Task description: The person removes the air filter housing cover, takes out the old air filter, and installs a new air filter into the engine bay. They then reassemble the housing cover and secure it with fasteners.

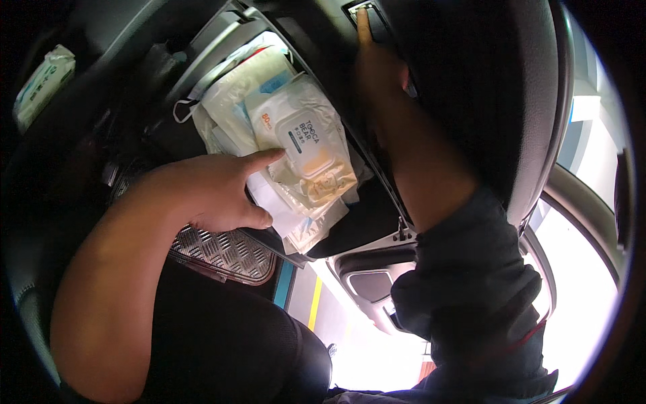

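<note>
In front of me a dark car glove box [306, 67] hangs open, filled with soft packs and papers. On top lies a white wet wipes pack [306, 138] with a flip lid. My left hand [225, 192] is at the box's near left side, index finger and thumb spread, a fingertip by the pack's edge; the other fingers are hidden. My right hand [380, 64] reaches up past the box. Its index finger is stretched out, touching a small lit recess [363, 10] in the dark panel; the remaining fingers are lost in shadow.
Another white and green soft pack [46, 87] sits at the far left. Below the box a ridged mat [225, 252] shows beside my dark-clothed leg [229, 330]. The car door [367, 289] stands open at the lower right, with bright ground outside.
</note>
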Demonstrator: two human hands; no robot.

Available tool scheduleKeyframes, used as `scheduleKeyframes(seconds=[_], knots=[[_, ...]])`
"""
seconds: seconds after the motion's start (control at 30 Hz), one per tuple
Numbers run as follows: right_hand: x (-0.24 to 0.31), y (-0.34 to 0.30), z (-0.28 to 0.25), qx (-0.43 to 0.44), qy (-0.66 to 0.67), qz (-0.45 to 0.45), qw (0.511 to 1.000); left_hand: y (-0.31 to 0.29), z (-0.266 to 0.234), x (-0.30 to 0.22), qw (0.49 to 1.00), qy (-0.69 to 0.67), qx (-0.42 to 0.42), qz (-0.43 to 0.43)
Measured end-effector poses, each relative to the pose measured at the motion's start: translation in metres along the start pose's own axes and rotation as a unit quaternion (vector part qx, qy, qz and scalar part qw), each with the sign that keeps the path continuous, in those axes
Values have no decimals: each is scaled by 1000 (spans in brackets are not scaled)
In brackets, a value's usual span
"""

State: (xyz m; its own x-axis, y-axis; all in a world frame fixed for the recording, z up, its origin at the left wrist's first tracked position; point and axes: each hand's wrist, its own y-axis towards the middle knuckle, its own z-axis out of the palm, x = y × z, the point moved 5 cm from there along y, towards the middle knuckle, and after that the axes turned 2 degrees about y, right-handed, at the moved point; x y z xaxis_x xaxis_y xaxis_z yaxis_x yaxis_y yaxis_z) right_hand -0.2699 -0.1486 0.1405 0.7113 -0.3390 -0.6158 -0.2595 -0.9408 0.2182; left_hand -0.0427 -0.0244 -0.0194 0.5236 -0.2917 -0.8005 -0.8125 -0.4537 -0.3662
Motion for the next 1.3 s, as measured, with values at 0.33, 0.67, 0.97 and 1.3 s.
scheduleKeyframes(seconds=[0.33,0.67,0.97,1.3], knots=[[13,9,-2,-94,-67,14,993,-4,-4,-2,999,10,-7,37],[13,20,7,-138,-51,-9,989,-2,-2,-2,1000,4,-6,8],[3,6,3,-86,38,-2,996,1,-2,0,998,4,-28,49],[-130,-58,103,-95,150,107,978,5,2,3,998,26,-38,41]])
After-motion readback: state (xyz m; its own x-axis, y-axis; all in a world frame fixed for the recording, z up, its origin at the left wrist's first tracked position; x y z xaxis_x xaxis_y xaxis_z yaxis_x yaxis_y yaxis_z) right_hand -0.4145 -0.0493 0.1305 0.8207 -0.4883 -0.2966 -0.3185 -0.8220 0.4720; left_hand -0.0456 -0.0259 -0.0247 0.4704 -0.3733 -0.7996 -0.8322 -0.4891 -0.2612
